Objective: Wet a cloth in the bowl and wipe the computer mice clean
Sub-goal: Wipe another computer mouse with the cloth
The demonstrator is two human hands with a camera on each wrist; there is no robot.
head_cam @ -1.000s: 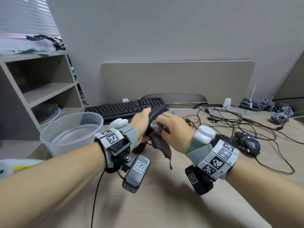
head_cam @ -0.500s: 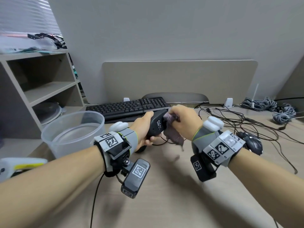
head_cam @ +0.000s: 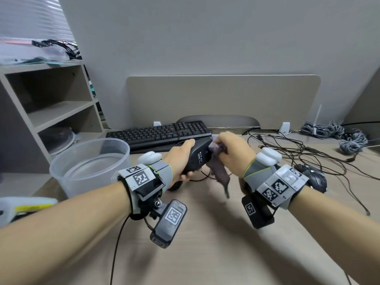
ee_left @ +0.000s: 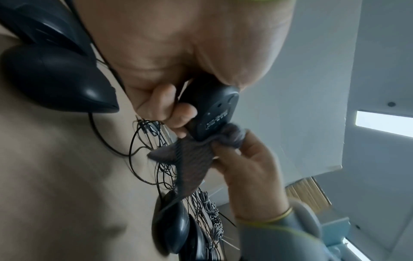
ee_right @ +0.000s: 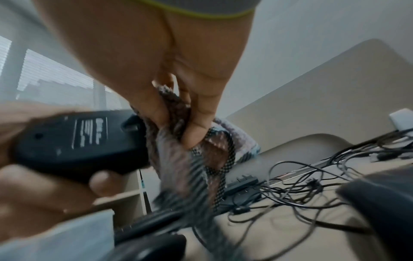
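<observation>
My left hand grips a black wired mouse lifted off the desk, its labelled underside turned toward me. My right hand pinches a brownish-purple cloth and presses it against the mouse's front end; the cloth's tail hangs down. Another black mouse lies on the desk behind my right wrist. A further black mouse sits on the desk under my left hand. A clear plastic bowl with water stands at the left.
A black keyboard lies at the back by the beige divider. Tangled black cables and grey cable bundles cover the right of the desk. A shelf unit stands at the left.
The right hand slid the cloth forward along the mouse to its front end, and the mouse was turned so its labelled underside faces me.
</observation>
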